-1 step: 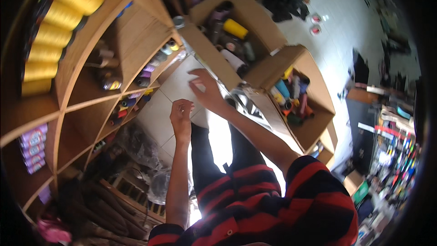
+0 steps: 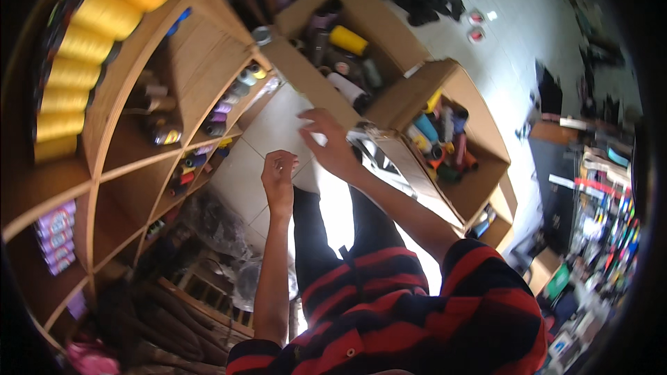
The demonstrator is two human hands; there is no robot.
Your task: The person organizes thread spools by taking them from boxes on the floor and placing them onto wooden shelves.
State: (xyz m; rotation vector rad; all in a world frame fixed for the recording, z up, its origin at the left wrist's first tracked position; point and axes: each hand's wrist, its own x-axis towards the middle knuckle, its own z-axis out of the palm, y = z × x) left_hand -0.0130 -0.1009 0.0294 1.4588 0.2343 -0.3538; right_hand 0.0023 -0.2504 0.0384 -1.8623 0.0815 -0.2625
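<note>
My left hand [image 2: 279,175] is raised over the tiled floor, its fingers loosely bent and nothing visible in them. Just to its right and a little farther off is my right hand [image 2: 328,144], fingers curved and apart from the thumb, also without anything in it. The hands do not touch each other. Nearest the right hand stands a cardboard box [image 2: 316,83] of thread cones, among them a yellow cone [image 2: 348,40] and a pale cone [image 2: 345,88]. Beside it, a second open box [image 2: 479,194] contains several mixed-colour thread spools [image 2: 445,132].
A wooden shelf unit [image 2: 97,187] fills the left, with yellow thread cones [image 2: 73,73], purple packs [image 2: 57,237] and small spools [image 2: 224,107]. Clear plastic bags [image 2: 215,219] and dark cloth [image 2: 160,312] lie below. Cluttered goods [image 2: 604,229] line the far right.
The shelves and boxes have shifted slightly leftward in the view. My right hand appears slightly farther right and lower; my left hand is almost unchanged.
</note>
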